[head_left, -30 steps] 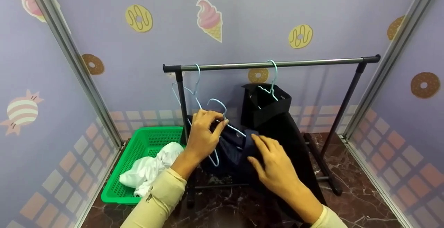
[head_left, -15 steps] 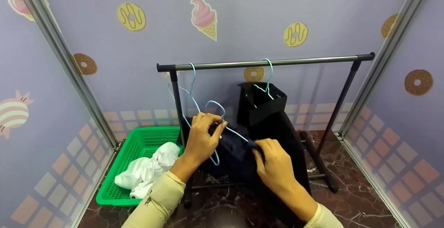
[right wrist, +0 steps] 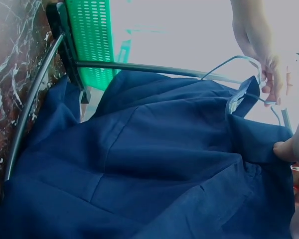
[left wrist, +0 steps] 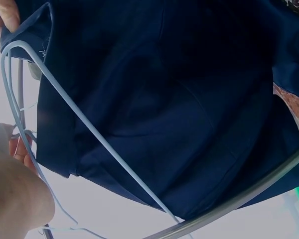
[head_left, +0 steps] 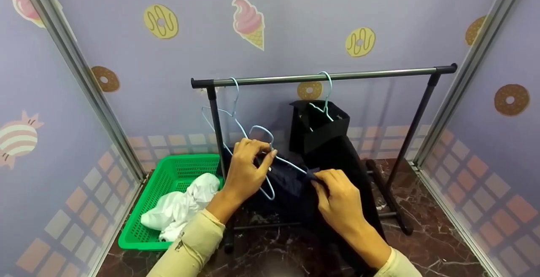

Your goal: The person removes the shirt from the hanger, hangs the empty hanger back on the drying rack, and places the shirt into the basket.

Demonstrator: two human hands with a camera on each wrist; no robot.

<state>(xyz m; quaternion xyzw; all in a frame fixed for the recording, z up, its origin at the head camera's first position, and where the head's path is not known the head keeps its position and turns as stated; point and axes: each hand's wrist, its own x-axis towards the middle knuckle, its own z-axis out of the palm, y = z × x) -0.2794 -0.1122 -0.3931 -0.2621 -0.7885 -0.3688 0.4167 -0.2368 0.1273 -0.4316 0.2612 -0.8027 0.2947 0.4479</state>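
In the head view my left hand (head_left: 247, 165) pinches a light blue wire hanger (head_left: 291, 164) just below its hook. My right hand (head_left: 341, 197) pinches the waistband of navy trousers (head_left: 291, 190) at the hanger's right end. The trousers droop below both hands, and the hanger's left corner sticks out in front of them. Up close in the left wrist view, a hanger arm (left wrist: 99, 137) crosses the navy cloth (left wrist: 189, 99). The right wrist view shows the waistband (right wrist: 261, 134) between my right thumb and fingers, the latter partly out of frame.
A dark clothes rack (head_left: 274, 80) stands behind my hands. An unloaded blue hanger (head_left: 236, 95) hangs at its left. Black trousers (head_left: 322, 140) hang from another hanger (head_left: 328, 93). A green basket (head_left: 126, 241) on the left floor holds white cloth (head_left: 181, 205).
My right hand's thumb and fingers, apart at the waistband a second ago, have closed into a pinch on it, drawing it along the hanger's right end. My left hand keeps its grip.
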